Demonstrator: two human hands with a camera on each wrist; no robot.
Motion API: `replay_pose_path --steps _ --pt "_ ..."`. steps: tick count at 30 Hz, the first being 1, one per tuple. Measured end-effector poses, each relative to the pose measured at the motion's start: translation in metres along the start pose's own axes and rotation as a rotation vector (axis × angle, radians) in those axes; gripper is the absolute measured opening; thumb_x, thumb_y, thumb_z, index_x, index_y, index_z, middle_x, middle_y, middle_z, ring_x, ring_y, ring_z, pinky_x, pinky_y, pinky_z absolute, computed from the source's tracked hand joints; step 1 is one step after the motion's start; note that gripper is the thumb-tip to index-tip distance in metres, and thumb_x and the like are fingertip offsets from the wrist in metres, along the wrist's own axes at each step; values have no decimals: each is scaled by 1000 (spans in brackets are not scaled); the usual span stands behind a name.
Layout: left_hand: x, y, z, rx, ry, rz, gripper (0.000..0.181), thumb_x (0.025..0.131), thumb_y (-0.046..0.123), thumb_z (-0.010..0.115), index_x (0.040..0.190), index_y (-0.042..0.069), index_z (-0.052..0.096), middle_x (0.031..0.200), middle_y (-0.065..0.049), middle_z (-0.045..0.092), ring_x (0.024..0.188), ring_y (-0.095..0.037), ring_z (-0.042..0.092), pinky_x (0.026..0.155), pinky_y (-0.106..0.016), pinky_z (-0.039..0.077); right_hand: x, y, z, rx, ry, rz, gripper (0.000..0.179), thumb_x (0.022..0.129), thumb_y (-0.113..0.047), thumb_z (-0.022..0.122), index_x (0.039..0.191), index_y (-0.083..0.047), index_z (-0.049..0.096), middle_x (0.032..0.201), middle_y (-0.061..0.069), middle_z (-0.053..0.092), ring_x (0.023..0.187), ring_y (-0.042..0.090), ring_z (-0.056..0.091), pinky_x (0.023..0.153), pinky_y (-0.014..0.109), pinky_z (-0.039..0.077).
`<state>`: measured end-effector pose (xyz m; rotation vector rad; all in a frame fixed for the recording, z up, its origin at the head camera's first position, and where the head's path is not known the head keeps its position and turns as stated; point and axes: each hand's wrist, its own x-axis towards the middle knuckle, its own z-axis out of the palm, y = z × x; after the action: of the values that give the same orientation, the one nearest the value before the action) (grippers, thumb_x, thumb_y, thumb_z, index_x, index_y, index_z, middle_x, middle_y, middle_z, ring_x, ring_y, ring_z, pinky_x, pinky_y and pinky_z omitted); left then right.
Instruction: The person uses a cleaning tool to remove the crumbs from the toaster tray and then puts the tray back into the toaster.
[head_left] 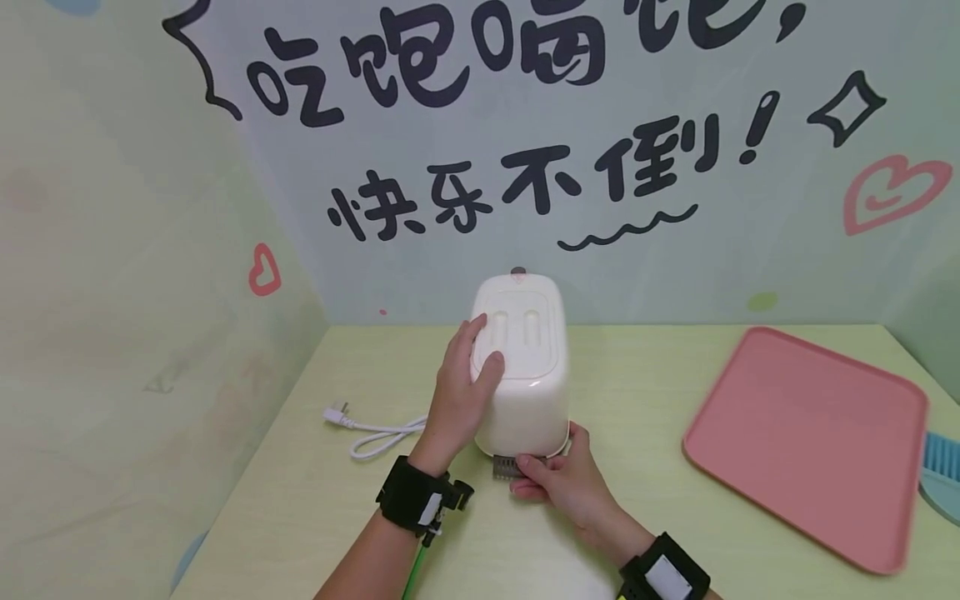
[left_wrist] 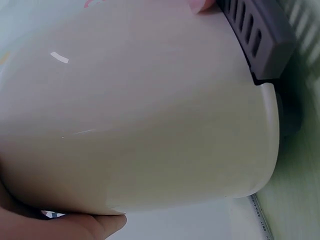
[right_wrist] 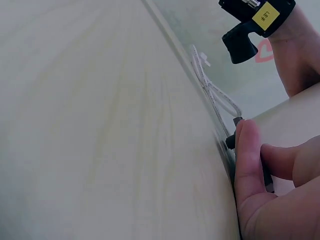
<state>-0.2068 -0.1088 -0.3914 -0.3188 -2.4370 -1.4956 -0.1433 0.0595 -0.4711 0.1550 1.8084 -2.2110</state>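
Observation:
A cream-white toaster (head_left: 522,408) with rounded corners and two short raised shapes on its top stands on the table, a narrow end toward me. My left hand (head_left: 457,392) holds it at the upper left, thumb on top and fingers over the side; some fingers are hidden. At the near bottom edge, a dark grey slotted piece (head_left: 505,467) sticks out beneath the body. My right hand (head_left: 566,483) pinches this grey piece between thumb and fingers. The left wrist view shows the slotted piece (left_wrist: 256,37) close, against the toaster's lower rim.
A white cord with a plug (head_left: 375,429) lies looped left of the toaster. To the right is a pink tray (head_left: 810,442), with a light-blue ribbed object (head_left: 941,475) partly under its right edge. A wall with printed lettering (head_left: 450,192) rises behind the pale table (head_left: 637,542).

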Motion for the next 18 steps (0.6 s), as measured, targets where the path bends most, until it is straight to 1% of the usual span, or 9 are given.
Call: replay_pose_path --steps 3,6,9,12,14,16,18 --pt "-1 -1 -1 2 -6 -2 67 103 42 52 165 20 38 174 -15 24 158 -38 28 121 -67 31 0 -1 1 18 -13 8 80 102 0 68 156 -4 8 94 24 72 73 26 78 76 39 65" --pt "-2 0 -1 0 -14 -5 67 103 42 51 165 20 38 175 -14 24 158 -38 28 120 -67 31 -2 -2 1 35 -5 18 79 102 2 65 154 -3 5 96 26 71 74 28 78 76 40 65" --pt "-2 1 -1 -1 -17 -5 67 103 43 51 165 21 38 175 -13 24 158 -38 28 120 -68 31 -4 -1 1 60 21 21 74 102 5 65 147 0 6 99 28 69 74 29 78 75 40 65" --pt "-1 1 0 -8 -24 -2 67 104 43 52 165 21 38 175 -13 24 159 -37 27 120 -68 30 -6 -2 0 94 38 30 63 101 7 64 136 1 12 106 33 67 76 30 78 75 40 65" --pt "-1 1 0 -9 -27 -3 66 104 43 52 165 21 38 175 -13 23 159 -37 27 121 -68 30 -8 -2 -2 107 23 42 59 100 8 65 130 1 14 110 36 66 78 30 78 76 40 65" --pt "-1 0 0 -11 -27 -7 66 104 43 52 165 22 38 175 -12 23 159 -36 26 121 -68 29 -10 -3 -5 99 -14 65 56 99 8 65 126 3 17 112 37 67 81 30 79 78 40 65" --pt "-1 1 -1 -12 -29 -9 66 104 43 52 165 22 37 175 -11 23 159 -36 26 121 -68 29 -13 -3 -7 78 -57 85 53 99 6 66 126 6 21 113 35 67 83 28 79 79 38 65"
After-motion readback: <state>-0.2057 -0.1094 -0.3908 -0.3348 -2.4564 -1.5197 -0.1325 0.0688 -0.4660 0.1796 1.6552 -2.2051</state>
